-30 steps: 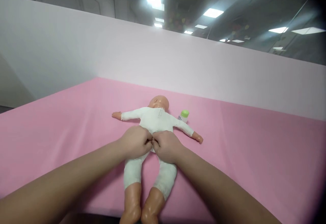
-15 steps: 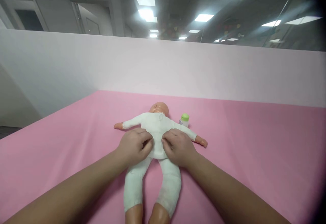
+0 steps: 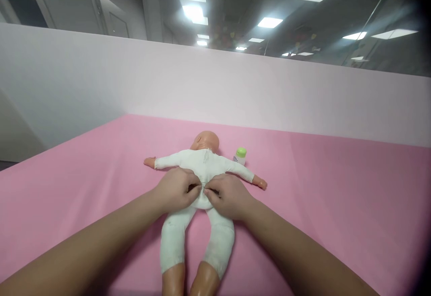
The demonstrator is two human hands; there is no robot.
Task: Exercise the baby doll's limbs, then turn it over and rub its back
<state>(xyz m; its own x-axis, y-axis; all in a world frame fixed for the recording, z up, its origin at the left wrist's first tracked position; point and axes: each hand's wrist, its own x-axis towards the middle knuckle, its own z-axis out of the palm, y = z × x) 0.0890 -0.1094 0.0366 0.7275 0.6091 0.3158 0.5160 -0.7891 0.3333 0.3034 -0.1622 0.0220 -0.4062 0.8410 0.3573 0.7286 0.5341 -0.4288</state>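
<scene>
A baby doll (image 3: 206, 161) in a white cloth suit lies face down on a pink surface, its arms spread and its legs toward me. My left hand (image 3: 178, 189) rests on the left side of the doll's lower back, thumb and fingers pinched on the white cloth. On the right side of the back, my right hand (image 3: 229, 195) pinches the cloth in the same way. The two sets of fingertips are close together, with creased cloth between them. Beyond the doll's right-hand arm stands a small bottle (image 3: 240, 155) with a green cap.
The pink surface (image 3: 319, 197) stretches out on both sides of the doll. A white wall panel (image 3: 235, 89) rises behind it. Farther back are a door (image 3: 123, 15) and lit ceiling panels.
My hands have come closer together on the doll's back, and the cloth between them is now bunched. The view has shifted and tilted slightly.
</scene>
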